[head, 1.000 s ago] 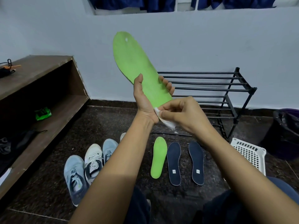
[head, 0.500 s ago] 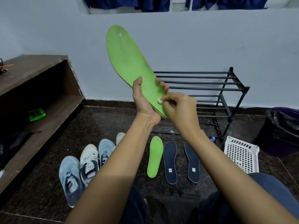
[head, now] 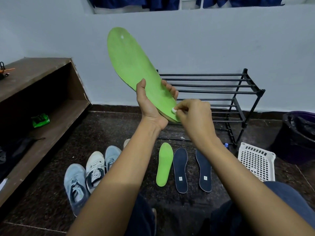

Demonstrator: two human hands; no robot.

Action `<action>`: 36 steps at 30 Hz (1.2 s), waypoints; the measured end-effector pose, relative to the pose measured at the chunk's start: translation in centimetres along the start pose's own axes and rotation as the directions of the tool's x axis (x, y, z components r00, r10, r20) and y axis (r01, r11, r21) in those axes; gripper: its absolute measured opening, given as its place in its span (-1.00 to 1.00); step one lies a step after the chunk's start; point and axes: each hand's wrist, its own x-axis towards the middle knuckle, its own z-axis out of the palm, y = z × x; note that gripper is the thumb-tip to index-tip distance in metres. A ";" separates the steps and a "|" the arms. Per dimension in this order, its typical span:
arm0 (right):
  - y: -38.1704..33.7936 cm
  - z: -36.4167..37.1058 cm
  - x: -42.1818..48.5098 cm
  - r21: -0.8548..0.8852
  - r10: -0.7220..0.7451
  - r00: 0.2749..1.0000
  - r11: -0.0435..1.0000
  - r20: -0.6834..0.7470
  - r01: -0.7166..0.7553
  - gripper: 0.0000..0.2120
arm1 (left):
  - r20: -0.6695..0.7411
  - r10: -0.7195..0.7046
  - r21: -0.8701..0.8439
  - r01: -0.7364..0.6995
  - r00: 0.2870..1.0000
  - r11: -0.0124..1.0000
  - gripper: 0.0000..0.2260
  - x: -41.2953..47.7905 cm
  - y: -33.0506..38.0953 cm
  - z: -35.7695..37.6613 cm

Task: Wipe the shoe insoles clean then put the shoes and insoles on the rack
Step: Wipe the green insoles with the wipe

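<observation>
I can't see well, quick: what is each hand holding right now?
Left hand: holding the green insole up.
Right hand: pinching a small white wipe against its lower end.

Most of the white wipe (head: 173, 109) inside the right fingers (head: 185, 111); fourth shoe (head: 126, 143) almost wholly behind the left forearm (head: 136, 159).

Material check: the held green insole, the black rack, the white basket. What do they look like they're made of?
Green insole: looks like foam, matte, fine dotted texture on top, thin tan layer at the heel edge. Rack: probably painted metal, thin straight black bars with a slight sheen. Basket: moulded plastic by the look, white, with a regular grid of holes.
</observation>
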 end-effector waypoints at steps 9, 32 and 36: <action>-1.9 -0.2 -1.1 0.325 -0.036 0.999 0.945 0.023 0.027 -0.87 | 0.050 -0.100 -0.033 0.102 0.994 0.994 -0.56 -0.1 0.2 0.0; -3.3 -0.3 -1.1 0.260 0.000 1.000 0.965 0.012 -0.003 -0.83 | 0.076 -0.065 -0.136 0.075 0.995 0.988 -0.46 -0.1 0.1 0.1; -2.7 0.1 -0.3 0.228 -0.012 1.000 0.973 -0.026 0.018 -0.82 | 0.018 -0.045 -0.075 0.046 0.999 0.996 -0.51 -0.3 -0.9 0.5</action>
